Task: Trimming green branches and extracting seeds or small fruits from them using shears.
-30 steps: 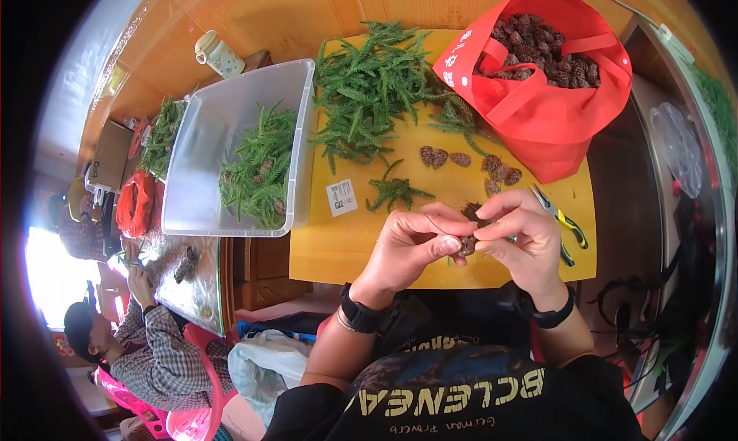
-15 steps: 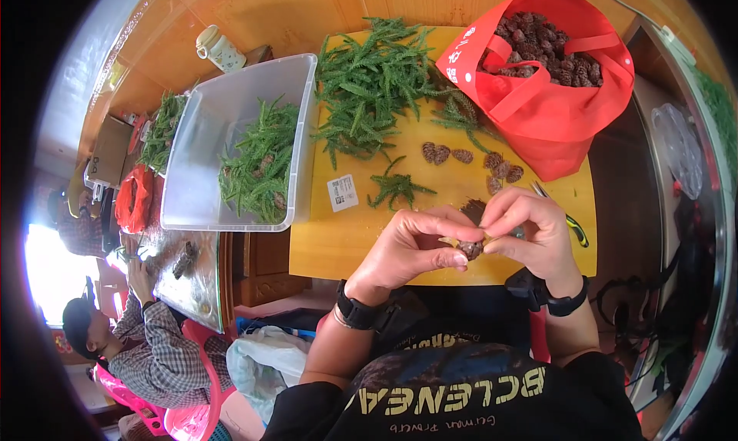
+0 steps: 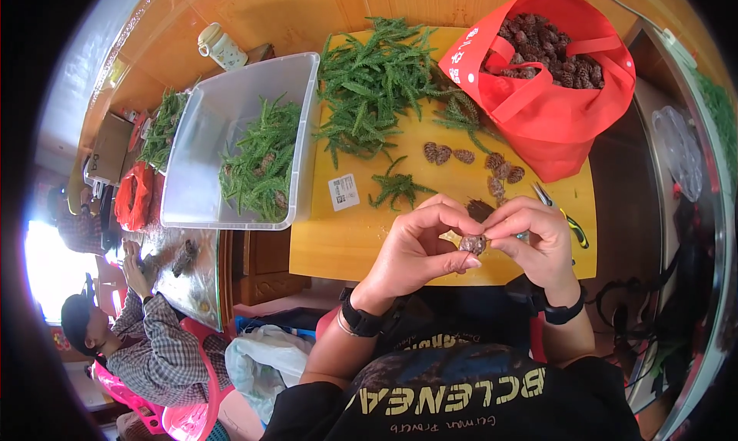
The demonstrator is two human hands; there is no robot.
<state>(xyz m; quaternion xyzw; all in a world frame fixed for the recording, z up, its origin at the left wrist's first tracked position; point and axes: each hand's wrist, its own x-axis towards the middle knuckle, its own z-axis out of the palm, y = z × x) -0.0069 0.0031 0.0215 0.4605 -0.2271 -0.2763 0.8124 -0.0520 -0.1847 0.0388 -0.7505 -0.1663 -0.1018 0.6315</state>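
Note:
Close above the near edge of the yellow table, my left hand pinches a small brown pine cone between thumb and fingers. My right hand meets it from the right, thumb and forefinger pressed together at the cone's side. Whatever sits in that right pinch is too small to make out. Behind the hands lies a dark brown bundle, partly covered by my fingers. Several loose pine cones rest farther back, and a small green artificial sprig lies to their left.
Green artificial branches are heaped at the back. A red bag of pine cones stands back right, pliers below it. At left is a clear plastic bin with branches; a white label lies beside it. Another person sits far left.
The pine cone has turned slightly in my left fingers and shows more of its side. My right fingertips have shifted a little to the right.

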